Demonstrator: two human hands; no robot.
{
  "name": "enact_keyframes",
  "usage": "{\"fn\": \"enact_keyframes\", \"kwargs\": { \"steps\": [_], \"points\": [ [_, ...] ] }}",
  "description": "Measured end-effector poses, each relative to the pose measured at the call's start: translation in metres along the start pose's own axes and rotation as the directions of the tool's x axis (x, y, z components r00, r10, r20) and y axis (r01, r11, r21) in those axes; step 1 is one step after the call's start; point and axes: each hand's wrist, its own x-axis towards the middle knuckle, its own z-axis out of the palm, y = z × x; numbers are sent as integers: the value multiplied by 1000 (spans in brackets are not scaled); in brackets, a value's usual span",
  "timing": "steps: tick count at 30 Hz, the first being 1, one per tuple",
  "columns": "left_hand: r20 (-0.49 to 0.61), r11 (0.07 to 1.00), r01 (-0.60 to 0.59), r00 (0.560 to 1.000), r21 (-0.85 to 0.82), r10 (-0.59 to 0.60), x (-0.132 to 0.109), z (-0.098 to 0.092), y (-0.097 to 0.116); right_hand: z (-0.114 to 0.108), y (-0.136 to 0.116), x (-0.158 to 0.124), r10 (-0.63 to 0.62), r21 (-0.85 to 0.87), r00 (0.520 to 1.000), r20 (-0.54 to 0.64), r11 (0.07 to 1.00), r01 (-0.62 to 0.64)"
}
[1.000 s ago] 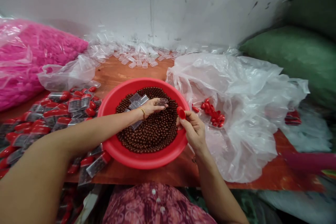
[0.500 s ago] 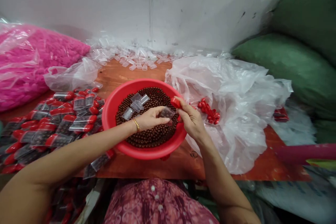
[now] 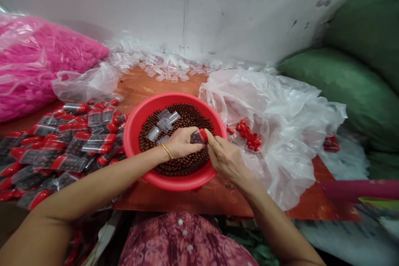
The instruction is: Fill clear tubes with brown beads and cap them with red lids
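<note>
Over a red basin (image 3: pixel 130 137), my left hand (image 3: pixel 179 143) grips a small clear plastic container (image 3: pixel 195 137) with dark contents. My right hand (image 3: pixel 225 154) is closed at its other end, its fingers and thumb pressing on a red cap (image 3: pixel 203 134) that sits against the container's mouth. Whether the cap is fully seated I cannot tell. Brown round beads (image 3: pixel 174 168) fill the basin below both hands. On top of the beads, left of my hands, lie several clear containers (image 3: pixel 164 124).
A heap of filled, red-capped containers (image 3: pixel 75 143) spreads on the left. Loose red caps (image 3: pixel 249 136) lie on a crumpled clear plastic bag (image 3: pixel 268 104) at right. More clear containers (image 3: pixel 168 72) are scattered along the wall. A bag of pink pieces (image 3: pixel 40 62) stands far left, green sacks (image 3: pixel 346 87) at right.
My right hand has brought the red cap leftward and down onto the container in my left hand; before, they were apart. The view has shifted slightly.
</note>
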Motion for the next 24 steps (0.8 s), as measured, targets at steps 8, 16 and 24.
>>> {"fn": "enact_keyframes", "kwargs": {
  "steps": [8,16,24],
  "points": [
    [128,992,-24,991,-121,39,0,2,5,-18,10,8,-31,258,999,-31,965,38],
    [273,989,-149,952,12,140,-5,4,9,14,-14,37,528,851,765,370,138,-507],
    [283,895,-214,953,391,104,-5,3,10,12,-17,37,371,788,867,334,395,-472]
  ]
}}
